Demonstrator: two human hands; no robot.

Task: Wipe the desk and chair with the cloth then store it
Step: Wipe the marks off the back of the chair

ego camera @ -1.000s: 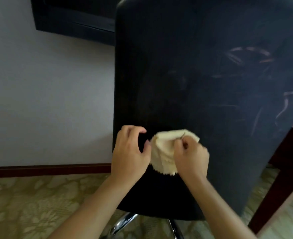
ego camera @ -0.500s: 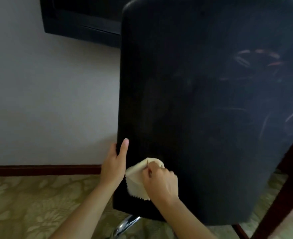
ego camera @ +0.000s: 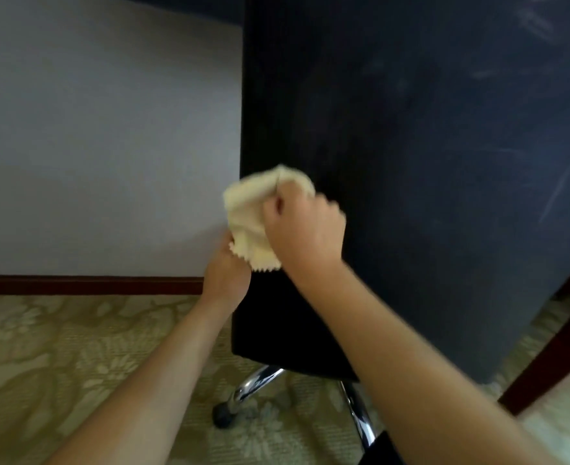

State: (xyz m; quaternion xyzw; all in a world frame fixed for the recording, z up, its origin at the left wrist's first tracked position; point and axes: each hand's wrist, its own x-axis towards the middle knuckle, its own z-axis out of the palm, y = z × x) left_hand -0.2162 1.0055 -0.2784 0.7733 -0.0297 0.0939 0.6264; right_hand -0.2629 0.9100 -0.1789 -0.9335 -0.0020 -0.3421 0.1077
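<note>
The black office chair (ego camera: 428, 162) fills the right of the view, its backrest turned toward me. My right hand (ego camera: 302, 229) grips a bunched cream cloth (ego camera: 246, 213) with a zigzag edge and presses it against the backrest's left edge. Just below the cloth, my left hand (ego camera: 225, 275) holds that same left edge. Its fingers are partly hidden behind the cloth and the chair. A dark red wooden leg of the desk (ego camera: 545, 347) shows at the lower right.
Chrome base legs (ego camera: 256, 380) and a black caster (ego camera: 223, 414) stand under the chair on patterned green-gold carpet (ego camera: 58, 364). A pale wall (ego camera: 92, 146) with a dark red skirting board (ego camera: 75, 285) lies to the left.
My right hand has swept the cloth left across the backrest, then up along its left edge. My left hand shifted from the backrest face to the left edge, now under the cloth.
</note>
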